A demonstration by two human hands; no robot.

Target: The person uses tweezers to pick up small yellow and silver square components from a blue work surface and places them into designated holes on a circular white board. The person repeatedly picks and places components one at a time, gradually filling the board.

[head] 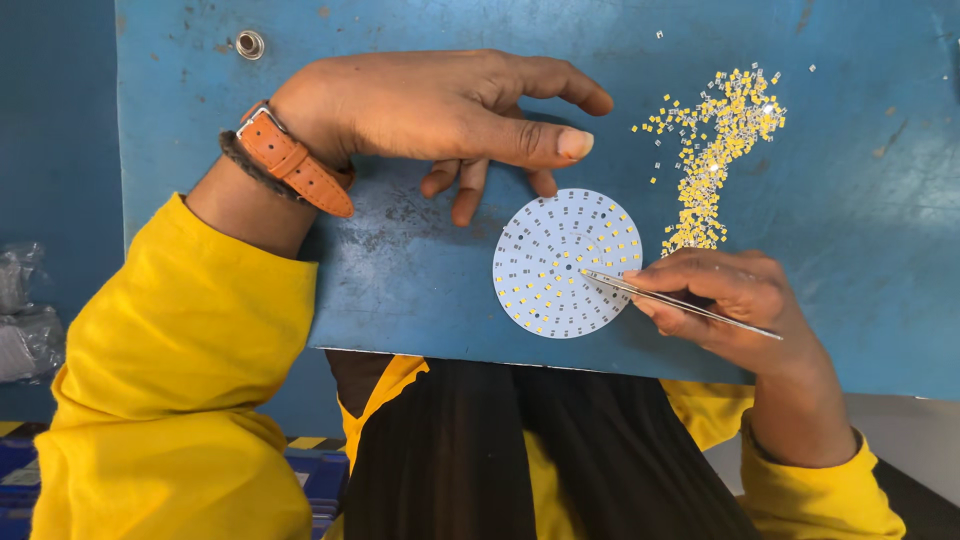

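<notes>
A round white circuit board (pixel 548 283) with rings of small yellow chips lies on a blue work surface (pixel 400 270). My right hand (pixel 725 300) grips thin metal tweezers (pixel 672 298) whose tips rest on the board's right half. My left hand (pixel 440 110), wearing an orange-strapped watch (pixel 292 160), hovers just above and left of the board with fingers curled, fingertips touching the surface near the board's upper edge. It holds nothing.
A loose pile of several tiny yellow chips (pixel 715 150) is scattered to the upper right of the board. A metal rivet (pixel 249 44) sits at the upper left. The surface's near edge (pixel 450 355) runs just below the board.
</notes>
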